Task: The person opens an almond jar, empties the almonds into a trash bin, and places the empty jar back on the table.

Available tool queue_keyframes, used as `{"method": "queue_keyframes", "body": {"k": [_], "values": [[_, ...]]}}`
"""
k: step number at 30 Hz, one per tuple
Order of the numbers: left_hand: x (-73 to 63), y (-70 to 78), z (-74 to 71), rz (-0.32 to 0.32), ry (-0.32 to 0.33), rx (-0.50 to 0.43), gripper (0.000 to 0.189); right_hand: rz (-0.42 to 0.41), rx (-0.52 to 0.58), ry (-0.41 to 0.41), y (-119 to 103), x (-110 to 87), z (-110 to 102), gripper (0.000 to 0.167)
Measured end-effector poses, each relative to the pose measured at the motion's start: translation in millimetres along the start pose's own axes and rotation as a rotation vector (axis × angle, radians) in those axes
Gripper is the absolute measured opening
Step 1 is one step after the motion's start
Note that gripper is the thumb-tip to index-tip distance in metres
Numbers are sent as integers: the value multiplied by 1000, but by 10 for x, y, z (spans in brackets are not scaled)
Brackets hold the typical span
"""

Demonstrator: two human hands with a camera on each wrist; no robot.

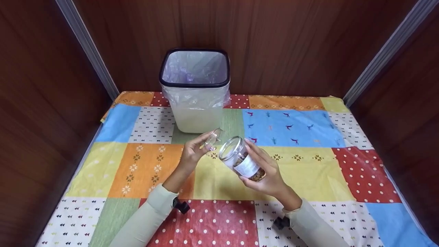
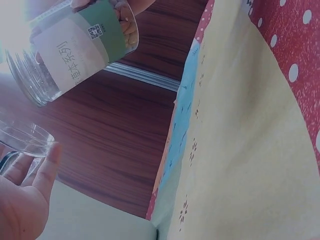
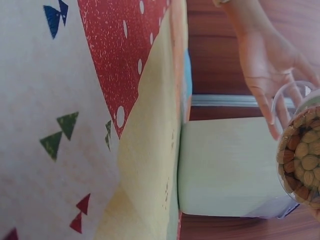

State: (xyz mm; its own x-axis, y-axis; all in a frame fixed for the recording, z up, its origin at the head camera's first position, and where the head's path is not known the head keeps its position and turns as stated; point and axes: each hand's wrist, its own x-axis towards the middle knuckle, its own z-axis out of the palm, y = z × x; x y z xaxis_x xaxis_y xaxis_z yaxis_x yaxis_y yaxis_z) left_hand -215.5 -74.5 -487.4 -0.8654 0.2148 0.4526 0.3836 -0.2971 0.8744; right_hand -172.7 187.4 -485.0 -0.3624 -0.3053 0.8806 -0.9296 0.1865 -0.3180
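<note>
Left hand (image 1: 194, 152): my thumb and fingers pinch a clear, round lid (image 1: 214, 138) at its edge, the grip only as wide as that edge needs. The lid is off the jar and apart from it, just beside the rim.

Right hand (image 1: 267, 171): my fingers and thumb curl round the body of a clear jar (image 1: 230, 151), spread about as wide as the jar itself. The jar is held above the tablecloth (image 1: 301, 171), tilted, its uncovered mouth towards my left hand. Brown nuts (almonds, by their shape) (image 3: 307, 160) lie in its base end. The label (image 1: 247, 166) is white and green, with a square printed code in the left wrist view.

Glare washes out part of that view, so I cannot tell exactly how each left fingertip meets the lid.

Beyond my hands, a pale bin (image 1: 199, 118) with a dark rim stands on the patchwork cloth, lined with a translucent bag (image 1: 195, 96). Both hands are nearer to me than the bin.
</note>
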Motion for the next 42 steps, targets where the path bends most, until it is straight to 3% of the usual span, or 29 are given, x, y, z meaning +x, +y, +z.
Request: {"method": "queue_keyframes", "body": {"k": [3,8,19,24,28,35,42], "values": [[-5,-2,-11,-31,17,-8,57,3,-2,-3,-15,7,-1,84],[9,-6,-20,-80,-9,-45,56,5,0,-5,-16,13,-3,84],[17,-7,-14,-223,53,-220,52,3,-6,-3,19,-9,-4,84],[31,10,-23,-327,82,-352,57,4,-2,-4,31,-20,-11,84],[39,19,-29,-394,101,-407,62,2,-3,-3,26,-8,-13,84],[51,26,-22,-431,123,-420,64,-2,-1,-3,29,-5,-13,84],[36,23,-24,-429,98,-410,67,-1,-7,-1,52,-37,-9,84]]}}
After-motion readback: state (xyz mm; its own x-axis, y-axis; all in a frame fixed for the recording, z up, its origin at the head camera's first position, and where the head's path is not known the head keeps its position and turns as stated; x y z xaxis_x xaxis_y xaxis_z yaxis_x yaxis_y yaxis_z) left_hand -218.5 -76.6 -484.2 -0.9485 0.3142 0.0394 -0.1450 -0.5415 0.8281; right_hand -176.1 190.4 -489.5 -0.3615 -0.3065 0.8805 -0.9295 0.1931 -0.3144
